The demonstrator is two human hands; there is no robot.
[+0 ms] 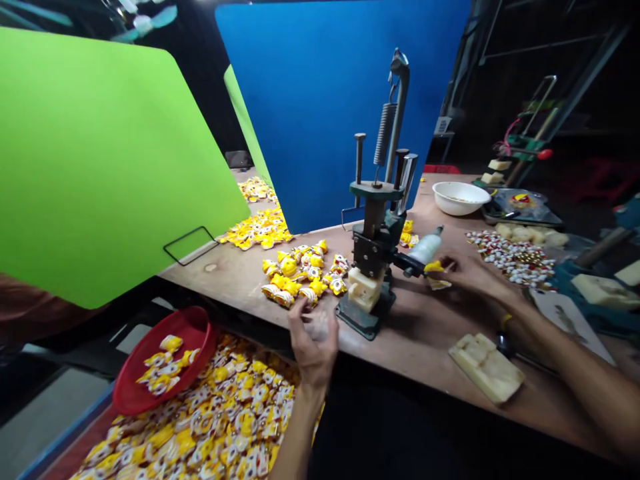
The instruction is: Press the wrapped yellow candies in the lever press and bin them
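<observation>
My left hand (pixel 314 343) is at the table's front edge, thumb and fingers apart in a curve. Its fingertips reach the near side of a small pile of yellow-and-white figurines (pixel 300 270). Just right of it stands a green hand press (pixel 373 230) with a coil spring and a cream block (pixel 364 288) at its base. My right hand (pixel 454 270) is closed at the end of the press's black lever (pixel 407 263). Yellow and pale bits show at its fingertips, too blurred to name. A pale bottle (pixel 426 245) lies behind the lever.
Below the table, many figurines (pixel 225 407) fill a bin, with a red basin (pixel 197 373) on top. Green (pixel 100 160) and blue (pixel 320 113) boards rise behind. At right are a cream mould block (pixel 487 367), small white-and-red pieces (pixel 517 260) and a white bowl (pixel 460 199).
</observation>
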